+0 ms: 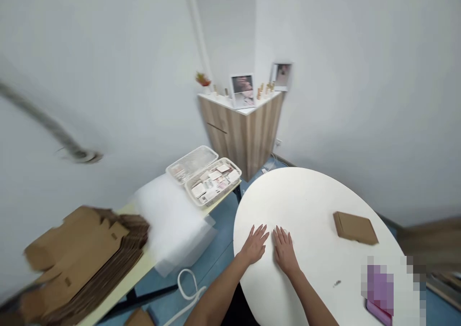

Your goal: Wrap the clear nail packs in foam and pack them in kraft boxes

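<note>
Across the white oval bench [309, 206], seen from the head camera, both of the person's hands lie palm down close to the bench's near edge. The left hand [255, 245] and right hand [284, 251] sit just beside each other, fingertips pointing away from the body. The fingers [261, 231] of both hands are spread and open, gripping nothing. Nearest object: a closed kraft mailer box [355, 228], lying flat to the right of the hands and apart from them, its long axis slanting across the bench from upper left to lower right of the view. Flat, open hands suit this surface: contact stays even and the box stays undisturbed. Lower right, a purple item [378, 287] is pixelated over; its kind cannot be told. Left of this bench, a pale yellow bench [122, 292] carries a stack of flat-folded kraft carton blanks [82, 268], a sheet of white foam wrap [169, 220] and a plastic tray of printed cards [212, 184], with a clear plastic tray [190, 165] touching it. A white cord [187, 285] lies on the blue floor below. Beyond stands a wood-veneer corner cabinet [241, 138] carrying framed photographs [242, 90].
</note>
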A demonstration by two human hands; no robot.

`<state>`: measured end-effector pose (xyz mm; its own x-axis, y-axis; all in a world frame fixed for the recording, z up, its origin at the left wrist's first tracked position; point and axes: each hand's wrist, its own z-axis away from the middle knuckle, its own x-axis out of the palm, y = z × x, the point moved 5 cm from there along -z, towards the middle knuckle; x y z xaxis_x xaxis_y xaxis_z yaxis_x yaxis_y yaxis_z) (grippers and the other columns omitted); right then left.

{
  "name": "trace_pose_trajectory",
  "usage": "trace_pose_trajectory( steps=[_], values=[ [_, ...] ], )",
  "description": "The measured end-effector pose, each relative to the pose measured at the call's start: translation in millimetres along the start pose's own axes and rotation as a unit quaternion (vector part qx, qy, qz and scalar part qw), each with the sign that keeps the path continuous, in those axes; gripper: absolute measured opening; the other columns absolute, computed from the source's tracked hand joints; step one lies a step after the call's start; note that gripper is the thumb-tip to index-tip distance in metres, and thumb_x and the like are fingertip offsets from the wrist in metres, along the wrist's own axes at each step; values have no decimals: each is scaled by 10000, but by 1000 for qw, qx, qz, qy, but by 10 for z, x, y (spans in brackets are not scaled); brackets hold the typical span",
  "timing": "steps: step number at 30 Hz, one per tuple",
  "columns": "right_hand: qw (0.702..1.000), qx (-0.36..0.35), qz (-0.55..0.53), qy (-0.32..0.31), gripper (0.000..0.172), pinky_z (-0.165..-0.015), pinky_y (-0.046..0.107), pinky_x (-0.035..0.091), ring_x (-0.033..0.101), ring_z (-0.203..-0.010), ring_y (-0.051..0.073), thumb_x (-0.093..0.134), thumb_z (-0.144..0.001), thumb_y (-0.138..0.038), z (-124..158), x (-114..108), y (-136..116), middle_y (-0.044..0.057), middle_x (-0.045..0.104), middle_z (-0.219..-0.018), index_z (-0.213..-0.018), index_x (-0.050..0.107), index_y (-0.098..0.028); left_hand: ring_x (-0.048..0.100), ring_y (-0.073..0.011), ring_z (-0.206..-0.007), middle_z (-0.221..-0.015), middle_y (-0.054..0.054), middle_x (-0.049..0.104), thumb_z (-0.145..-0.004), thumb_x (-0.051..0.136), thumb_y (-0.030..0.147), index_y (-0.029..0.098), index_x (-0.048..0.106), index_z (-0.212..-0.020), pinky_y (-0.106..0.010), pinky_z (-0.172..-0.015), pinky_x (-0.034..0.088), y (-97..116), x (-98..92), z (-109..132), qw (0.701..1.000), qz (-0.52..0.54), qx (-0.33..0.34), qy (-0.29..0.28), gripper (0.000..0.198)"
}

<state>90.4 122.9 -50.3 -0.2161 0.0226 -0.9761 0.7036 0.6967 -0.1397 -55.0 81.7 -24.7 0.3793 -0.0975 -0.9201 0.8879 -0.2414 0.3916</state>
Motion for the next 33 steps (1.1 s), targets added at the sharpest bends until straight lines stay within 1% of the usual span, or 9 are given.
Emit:
trace_pose_trajectory(
  steps=[4, 9, 12, 15, 19, 22, 26, 29, 33],
  values=[
    [995, -91, -46, -1, 647, -1141, 514, 270, 350, -1393, 268, 357, -823, -50, -367, 46, -296, 118, 457, -1468, -1458, 369, -175, 335, -235, -1413, -1481, -98, 445, -917, 408, 201, 212, 471, -1357, -515, -1179, 229, -394, -202, 498, 980, 23, -176, 92, 445],
    [976, -186, -116, -11, 481, -1056, 473, 398, 496, -1251, 269, 379, -886, -127, -847, -2, -960, 139, 549, -1351, -1354, 483, -168, 476, -269, -1307, -1398, -102, 522, -925, 406, 235, 226, 525, -1280, -495, -1117, 360, -958, -531, 1443, 921, 31, -338, 191, 374],
    [963, -227, -141, -33, 430, -1003, 455, 448, 530, -1196, 274, 393, -908, -168, -1079, -18, -1484, 141, 568, -1310, -1322, 511, -173, 500, -287, -1279, -1365, -119, 542, -911, 424, 250, 219, 524, -1273, -505, -1079, 406, -1272, -660, 2057, 893, 28, -396, 211, 377],
    [953, -255, -145, -71, 409, -990, 439, 458, 548, -1166, 278, 415, -902, -172, -1252, 26, -2040, 141, 575, -1292, -1292, 540, -172, 496, -275, -1281, -1364, -109, 545, -874, 462, 217, 224, 511, -1284, -492, -1074, 414, -1531, -740, 2618, 877, 21, -430, 214, 414],
    [942, -273, -130, -145, 410, -990, 405, 453, 554, -1162, 276, 457, -874, -154, -1412, 156, -2724, 141, 574, -1297, -1269, 566, -171, 463, -256, -1316, -1396, -103, 526, -824, 500, 163, 217, 478, -1322, -472, -1110, 376, -1822, -827, 3172, 870, 19, -454, 191, 502],
    [929, -294, -121, -188, 426, -1021, 389, 426, 533, -1197, 273, 479, -865, -157, -1514, 261, -3167, 154, 555, -1331, -1282, 560, -147, 409, -253, -1367, -1466, -127, 457, -811, 520, 159, 180, 438, -1365, -444, -1144, 333, -2017, -863, 3395, 877, 16, -455, 155, 560],
    [912, -326, -104, -226, 513, -1090, 393, 354, 469, -1282, 277, 530, -840, -176, -1654, 433, -3624, 175, 494, -1412, -1348, 506, -110, 325, -237, -1421, -1527, -136, 369, -830, 541, 202, 161, 389, -1406, -408, -1172, 286, -2225, -843, 3482, 890, 22, -437, 126, 598],
    [901, -346, -83, -246, 654, -1135, 448, 277, 366, -1375, 296, 590, -811, -219, -1735, 581, -3838, 170, 376, -1513, -1433, 410, -133, 302, -224, -1430, -1540, -125, 343, -834, 557, 214, 179, 379, -1418, -400, -1174, 279, -2319, -816, 3479, 898, 35, -419, 131, 612],
    [889, -372, -49, -262, 819, -1159, 528, 172, 196, -1456, 318, 650, -780, -298, -1788, 760, -3950, 128, 209, -1593, -1505, 280, -212, 309, -215, -1426, -1524, -125, 370, -823, 583, 187, 182, 422, -1395, -391, -1178, 269, -2357, -825, 3466, 907, 48, -390, 148, 594]
  ],
)
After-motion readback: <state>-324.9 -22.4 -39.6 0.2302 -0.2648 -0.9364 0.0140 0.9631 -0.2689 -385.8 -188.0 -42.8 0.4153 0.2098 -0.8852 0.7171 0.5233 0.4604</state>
